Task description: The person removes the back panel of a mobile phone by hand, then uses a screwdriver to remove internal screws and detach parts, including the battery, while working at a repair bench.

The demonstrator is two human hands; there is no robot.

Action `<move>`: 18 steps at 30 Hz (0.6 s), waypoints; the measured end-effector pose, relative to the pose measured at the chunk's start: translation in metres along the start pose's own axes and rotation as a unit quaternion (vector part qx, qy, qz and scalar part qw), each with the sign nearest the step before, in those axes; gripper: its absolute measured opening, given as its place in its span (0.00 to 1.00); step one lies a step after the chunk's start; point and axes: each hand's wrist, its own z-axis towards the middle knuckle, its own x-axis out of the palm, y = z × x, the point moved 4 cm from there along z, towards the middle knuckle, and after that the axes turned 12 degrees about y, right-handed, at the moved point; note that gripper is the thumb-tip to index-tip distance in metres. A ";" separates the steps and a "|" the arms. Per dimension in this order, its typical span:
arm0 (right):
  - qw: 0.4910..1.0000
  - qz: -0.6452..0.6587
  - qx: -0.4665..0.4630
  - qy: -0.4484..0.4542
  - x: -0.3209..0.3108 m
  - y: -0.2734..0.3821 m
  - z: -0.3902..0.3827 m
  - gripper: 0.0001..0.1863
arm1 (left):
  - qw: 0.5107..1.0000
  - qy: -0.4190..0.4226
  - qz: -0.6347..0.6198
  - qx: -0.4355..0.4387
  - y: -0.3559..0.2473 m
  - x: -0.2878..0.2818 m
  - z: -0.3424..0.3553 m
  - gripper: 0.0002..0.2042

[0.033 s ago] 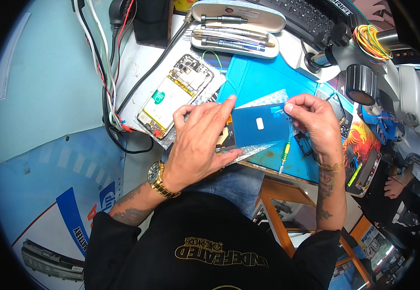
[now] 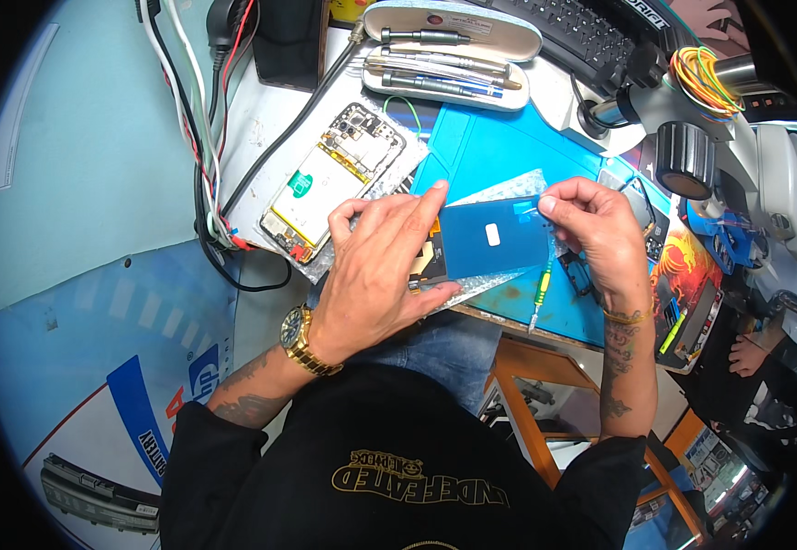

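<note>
A phone screen panel point(image 2: 472, 240) with blue film on its back lies over bubble wrap point(image 2: 509, 189), a small white label at its middle. My left hand point(image 2: 376, 257) spans its left end, fingers along the far edge and thumb at the near edge, gripping it. Dark and gold parts of the panel show beneath that palm. My right hand point(image 2: 596, 225) pinches the film's far right corner, beside a lighter blue tab point(image 2: 523, 211). An opened phone point(image 2: 334, 170), its white battery and circuit boards bare, rests beyond my left hand.
A green screwdriver point(image 2: 542, 291) lies on the blue work mat point(image 2: 499, 137). Behind are an open case of screwdrivers point(image 2: 444, 73) and a keyboard point(image 2: 582, 37). A microscope stand point(image 2: 683, 160) rises at the right; cables point(image 2: 206, 156) hang at the left. Another person's hand point(image 2: 747, 355) shows far right.
</note>
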 end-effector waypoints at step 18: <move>1.000 -0.019 -0.013 -0.004 0.001 -0.001 0.004 0.06 | 1.000 -0.006 -0.001 -0.001 -0.002 -0.001 0.002 0.47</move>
